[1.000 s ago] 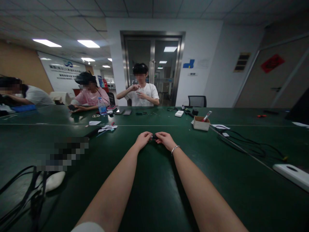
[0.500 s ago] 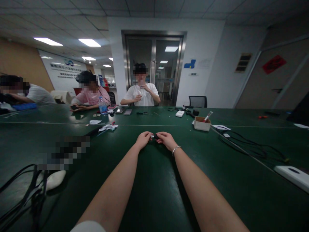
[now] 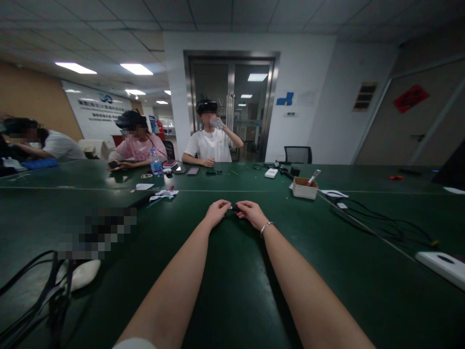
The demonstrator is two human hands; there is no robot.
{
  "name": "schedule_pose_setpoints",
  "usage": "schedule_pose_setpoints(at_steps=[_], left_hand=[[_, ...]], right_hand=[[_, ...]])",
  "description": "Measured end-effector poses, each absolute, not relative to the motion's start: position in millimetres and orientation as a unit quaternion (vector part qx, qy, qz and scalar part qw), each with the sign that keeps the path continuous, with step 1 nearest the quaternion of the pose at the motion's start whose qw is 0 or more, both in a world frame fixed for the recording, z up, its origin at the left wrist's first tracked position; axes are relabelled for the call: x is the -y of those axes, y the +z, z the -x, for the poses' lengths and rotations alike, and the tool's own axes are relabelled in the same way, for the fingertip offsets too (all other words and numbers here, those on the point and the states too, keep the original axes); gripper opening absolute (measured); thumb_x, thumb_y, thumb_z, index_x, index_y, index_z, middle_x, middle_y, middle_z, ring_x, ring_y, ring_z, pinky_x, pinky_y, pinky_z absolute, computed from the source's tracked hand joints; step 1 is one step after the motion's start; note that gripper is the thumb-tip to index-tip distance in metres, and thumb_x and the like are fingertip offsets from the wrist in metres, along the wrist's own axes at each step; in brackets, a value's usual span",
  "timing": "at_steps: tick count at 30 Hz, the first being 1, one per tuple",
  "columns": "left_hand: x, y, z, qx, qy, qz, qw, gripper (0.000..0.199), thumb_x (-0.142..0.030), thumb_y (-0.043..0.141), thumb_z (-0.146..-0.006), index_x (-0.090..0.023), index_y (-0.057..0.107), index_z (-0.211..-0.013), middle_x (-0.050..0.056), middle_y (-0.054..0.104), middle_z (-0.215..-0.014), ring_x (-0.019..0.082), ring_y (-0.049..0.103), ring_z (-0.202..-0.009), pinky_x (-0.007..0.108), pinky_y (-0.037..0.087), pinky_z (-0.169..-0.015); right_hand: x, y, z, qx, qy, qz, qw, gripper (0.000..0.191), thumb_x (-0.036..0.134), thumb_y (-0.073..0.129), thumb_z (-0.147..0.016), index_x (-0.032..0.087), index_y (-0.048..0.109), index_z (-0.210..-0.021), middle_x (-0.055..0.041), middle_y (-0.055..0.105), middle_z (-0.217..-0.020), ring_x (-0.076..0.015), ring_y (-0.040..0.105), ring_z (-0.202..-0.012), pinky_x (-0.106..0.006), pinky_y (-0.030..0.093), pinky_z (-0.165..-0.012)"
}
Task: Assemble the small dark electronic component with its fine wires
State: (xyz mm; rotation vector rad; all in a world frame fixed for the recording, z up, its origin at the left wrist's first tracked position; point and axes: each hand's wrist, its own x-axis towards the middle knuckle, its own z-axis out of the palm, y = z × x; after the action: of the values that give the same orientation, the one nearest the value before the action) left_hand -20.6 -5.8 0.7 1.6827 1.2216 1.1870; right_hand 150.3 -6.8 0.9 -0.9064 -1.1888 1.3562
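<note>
Both hands meet over the middle of the green table [image 3: 232, 271]. My right hand [image 3: 250, 214] pinches a small black object [image 3: 235, 208], too small to name. My left hand [image 3: 218, 212] has its fingertips closed on the object's left end, where a small light-coloured, metallic-looking part shows. The fingers of the two hands are close together, with the object between them. A silver bracelet [image 3: 266, 228] circles my right wrist.
A small box [image 3: 304, 191] stands right of my hands, crumpled paper [image 3: 164, 195] lies left. Cables [image 3: 381, 218] and a white device [image 3: 441, 266] lie at right, more cables [image 3: 54, 286] at left. A bottle [image 3: 156, 164] and seated people are across the table.
The person opposite has raised a clear cup or bottle to the mouth and lowered the other hand to the table. Less of the metallic part shows between my hands, which are nearly in place.
</note>
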Motion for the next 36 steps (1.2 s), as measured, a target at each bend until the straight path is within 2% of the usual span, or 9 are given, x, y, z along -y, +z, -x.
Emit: schedule_pose_setpoints(at_steps=[8, 15, 21, 23, 29, 33, 36], left_hand=[[8.9, 2.3, 17.8, -0.466, 0.478, -0.648, 0.367, 0.024, -0.025, 0.063, -0.073, -0.014, 0.065, -0.095, 0.007, 0.066, -0.086, 0.013, 0.058, -0.071, 0.021, 0.044, -0.055], [8.3, 0.7, 18.3, -0.451, 0.484, -0.654, 0.366, 0.023, -0.026, 0.063, -0.073, -0.015, 0.066, -0.093, 0.007, 0.066, -0.085, 0.014, 0.060, -0.073, 0.023, 0.047, -0.058], [6.0, -0.9, 20.4, -0.420, 0.494, -0.667, 0.367, 0.028, -0.019, 0.070, -0.067, -0.014, 0.065, -0.095, 0.008, 0.066, -0.089, 0.015, 0.061, -0.080, 0.030, 0.049, -0.076], [5.5, -1.7, 20.9, -0.418, 0.492, -0.671, 0.365, 0.028, -0.020, 0.070, -0.068, -0.014, 0.065, -0.095, 0.008, 0.066, -0.090, 0.015, 0.061, -0.080, 0.030, 0.048, -0.078], [2.9, -4.5, 21.8, -0.443, 0.476, -0.670, 0.359, 0.027, -0.027, 0.065, -0.073, -0.014, 0.065, -0.097, 0.008, 0.066, -0.089, 0.013, 0.059, -0.075, 0.027, 0.048, -0.071], [1.7, -5.7, 21.2, -0.453, 0.456, -0.674, 0.364, 0.028, -0.033, 0.060, -0.078, -0.014, 0.064, -0.097, 0.006, 0.065, -0.080, 0.012, 0.058, -0.067, 0.025, 0.047, -0.064], [3.0, -5.1, 20.4, -0.450, 0.451, -0.689, 0.347, 0.029, -0.037, 0.057, -0.080, -0.015, 0.064, -0.097, 0.006, 0.065, -0.081, 0.013, 0.057, -0.067, 0.026, 0.047, -0.064]], right_hand=[[8.3, 1.5, -150.9, 0.504, 0.567, 0.373, 0.533, 0.009, 0.014, 0.068, -0.076, 0.010, 0.064, -0.083, -0.0029, 0.065, -0.062, -0.0085, 0.061, -0.049, -0.015, 0.050, -0.044], [7.7, 1.3, -151.0, 0.504, 0.569, 0.379, 0.527, 0.008, 0.013, 0.066, -0.078, 0.011, 0.064, -0.084, -0.0029, 0.066, -0.063, -0.0080, 0.061, -0.049, -0.014, 0.051, -0.044], [5.9, -0.5, -151.4, 0.506, 0.570, 0.373, 0.528, 0.012, 0.016, 0.069, -0.076, 0.010, 0.064, -0.085, -0.0033, 0.066, -0.063, -0.0085, 0.061, -0.049, -0.014, 0.050, -0.043], [6.1, -0.3, -151.2, 0.505, 0.570, 0.375, 0.528, 0.012, 0.016, 0.069, -0.076, 0.010, 0.063, -0.085, -0.0032, 0.066, -0.062, -0.0086, 0.061, -0.049, -0.014, 0.050, -0.043], [7.9, 1.6, -150.1, 0.499, 0.570, 0.381, 0.530, 0.011, 0.015, 0.070, -0.075, 0.011, 0.064, -0.083, -0.0030, 0.066, -0.061, -0.0089, 0.062, -0.048, -0.014, 0.051, -0.043], [7.5, 1.3, -149.7, 0.500, 0.565, 0.383, 0.533, 0.008, 0.013, 0.068, -0.076, 0.011, 0.064, -0.083, -0.0025, 0.065, -0.061, -0.0087, 0.061, -0.048, -0.014, 0.050, -0.043], [7.1, 0.8, -150.2, 0.501, 0.565, 0.385, 0.531, 0.008, 0.013, 0.068, -0.076, 0.011, 0.064, -0.083, -0.0025, 0.065, -0.061, -0.0088, 0.061, -0.048, -0.015, 0.051, -0.043]])
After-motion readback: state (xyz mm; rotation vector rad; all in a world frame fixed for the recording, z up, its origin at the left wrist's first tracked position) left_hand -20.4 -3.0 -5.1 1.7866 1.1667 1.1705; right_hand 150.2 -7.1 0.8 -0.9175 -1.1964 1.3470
